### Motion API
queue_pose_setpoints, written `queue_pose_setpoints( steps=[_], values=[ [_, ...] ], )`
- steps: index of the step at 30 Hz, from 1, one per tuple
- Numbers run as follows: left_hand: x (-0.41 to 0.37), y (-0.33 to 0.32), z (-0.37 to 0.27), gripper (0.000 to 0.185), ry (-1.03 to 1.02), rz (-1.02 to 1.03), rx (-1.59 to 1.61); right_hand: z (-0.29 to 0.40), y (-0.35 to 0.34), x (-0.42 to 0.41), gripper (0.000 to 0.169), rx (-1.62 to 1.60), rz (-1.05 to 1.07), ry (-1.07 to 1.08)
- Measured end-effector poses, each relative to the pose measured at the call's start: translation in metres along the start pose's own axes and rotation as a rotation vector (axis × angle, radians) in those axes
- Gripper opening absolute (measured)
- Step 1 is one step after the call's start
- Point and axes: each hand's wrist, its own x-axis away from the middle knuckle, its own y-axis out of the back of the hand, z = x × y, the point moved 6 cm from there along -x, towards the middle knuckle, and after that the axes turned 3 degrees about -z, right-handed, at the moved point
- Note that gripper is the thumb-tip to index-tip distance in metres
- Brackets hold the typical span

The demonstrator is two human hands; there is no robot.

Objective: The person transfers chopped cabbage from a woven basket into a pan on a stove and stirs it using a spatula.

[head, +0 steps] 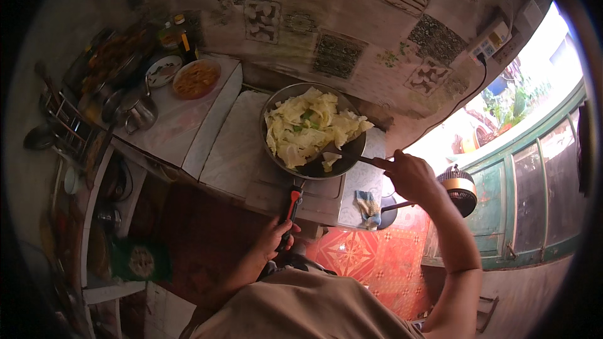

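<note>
My left hand (277,238) is closed around the black and red handle (293,205) of a wide frying pan (339,169). Chopped pale cabbage leaves (301,127), with some green pieces near the middle, fill much of the pan. From the right, my right hand (410,174) grips the dark handle of a spatula (355,155), whose head is at the lower right of the cabbage, partly hidden by leaves. One piece of leaf lies apart near the pan's lower right wall.
A bowl of orange-coloured food (197,79), a white plate (164,70), bottles (183,40) and a metal pot (137,112) stand on the left counter. A cloth (368,208) lies at the counter's right edge. Behind the pan rises a tiled wall. A black fan (458,190) is farther right.
</note>
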Motion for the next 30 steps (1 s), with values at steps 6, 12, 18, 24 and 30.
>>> queue_pose_setpoints(
  steps=[6, 12, 18, 24, 30],
  values=[
    [-0.003, 0.002, 0.003, 0.022, -0.012, -0.004, -0.006, 0.053, 0.046, -0.033, 0.036, 0.257, -0.181, 0.32],
    [-0.002, -0.003, -0.001, 0.023, -0.008, -0.016, -0.009, 0.101, -0.005, -0.107, 0.019, 0.238, -0.195, 0.488],
    [-0.001, -0.001, 0.001, 0.024, -0.004, -0.007, -0.005, 0.066, -0.042, -0.158, 0.015, 0.257, 0.071, 0.106],
    [-0.007, 0.004, 0.008, 0.025, -0.008, 0.012, 0.006, 0.017, -0.029, -0.105, 0.029, 0.114, -0.022, 0.056],
    [-0.007, 0.005, 0.007, 0.025, 0.002, 0.0, -0.01, -0.001, -0.037, -0.036, 0.033, -0.046, -0.001, -0.065]
  ],
)
